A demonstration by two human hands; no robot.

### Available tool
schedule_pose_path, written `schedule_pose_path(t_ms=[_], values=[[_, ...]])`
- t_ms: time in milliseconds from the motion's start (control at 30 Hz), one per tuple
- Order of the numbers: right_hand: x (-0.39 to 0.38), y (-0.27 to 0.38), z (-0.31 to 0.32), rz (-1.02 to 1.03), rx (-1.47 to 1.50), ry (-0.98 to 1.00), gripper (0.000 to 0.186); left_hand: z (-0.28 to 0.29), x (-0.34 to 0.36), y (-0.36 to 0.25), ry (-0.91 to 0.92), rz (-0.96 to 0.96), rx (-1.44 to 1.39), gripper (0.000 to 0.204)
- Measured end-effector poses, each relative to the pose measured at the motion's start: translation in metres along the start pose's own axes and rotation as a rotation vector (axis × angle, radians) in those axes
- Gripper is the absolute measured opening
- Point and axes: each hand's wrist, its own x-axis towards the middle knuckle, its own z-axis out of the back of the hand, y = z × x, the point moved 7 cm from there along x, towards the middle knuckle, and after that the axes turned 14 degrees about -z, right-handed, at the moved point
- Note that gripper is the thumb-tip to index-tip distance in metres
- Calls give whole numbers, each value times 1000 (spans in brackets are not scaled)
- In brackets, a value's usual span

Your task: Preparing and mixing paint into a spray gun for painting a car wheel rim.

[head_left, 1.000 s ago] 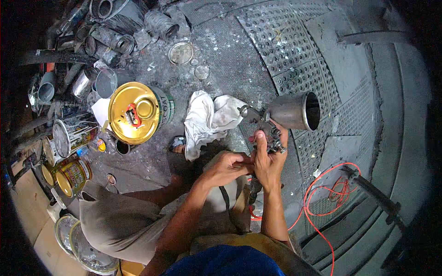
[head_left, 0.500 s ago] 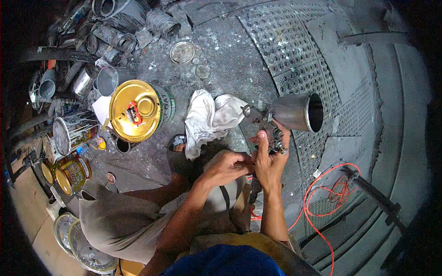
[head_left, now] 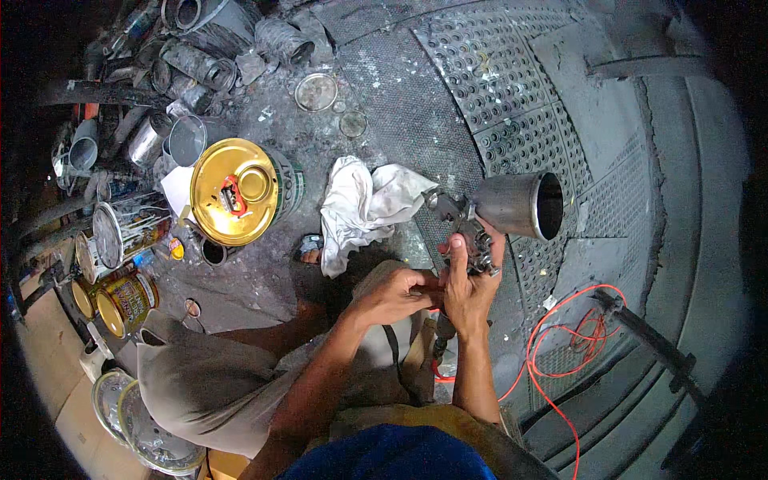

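A metal spray gun is in my right hand, whose fingers wrap around its body with the thumb on the near side. The gun's round steel cup lies tilted sideways, its dark mouth facing right. My left hand is closed, with its thumb and fingertips meeting against the heel of my right hand. What those fingertips grip, if anything, is hidden. Below my right hand hangs a dark hose fitting joined to a red hose. A crumpled white cloth lies just beyond my hands, close to the gun's front end.
A gold-lidded can stands at the left. Behind it are piled dirty cans and metal cups. More paint cans sit at the far left. Perforated floor mats cover the far right. A dark metal bar crosses the right side.
The spray gun and its cup have dipped slightly toward me and tilted a little. Both hands keep nearly the same place and grip.
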Motion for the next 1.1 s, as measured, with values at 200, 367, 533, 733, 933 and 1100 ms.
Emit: schedule_pose_path(t_ms=[200,367,533,733,933,1100], values=[[-2,-6,10,108,-69,-25,35,-6,1,3,19,-9,32,24],[-10,-8,16,148,-121,-49,34,-5,-1,4,72,56,205,29],[-14,-22,25,206,-174,-114,36,-13,1,2,84,47,130,37],[-23,-11,29,423,-303,-178,40,-23,0,-19,53,-48,107,37],[-30,-4,39,70,-93,-4,40,-25,-58,-102,-228,-162,898,38],[-18,-13,41,432,-415,69,38,5,-153,-268,-466,-148,900,23]])
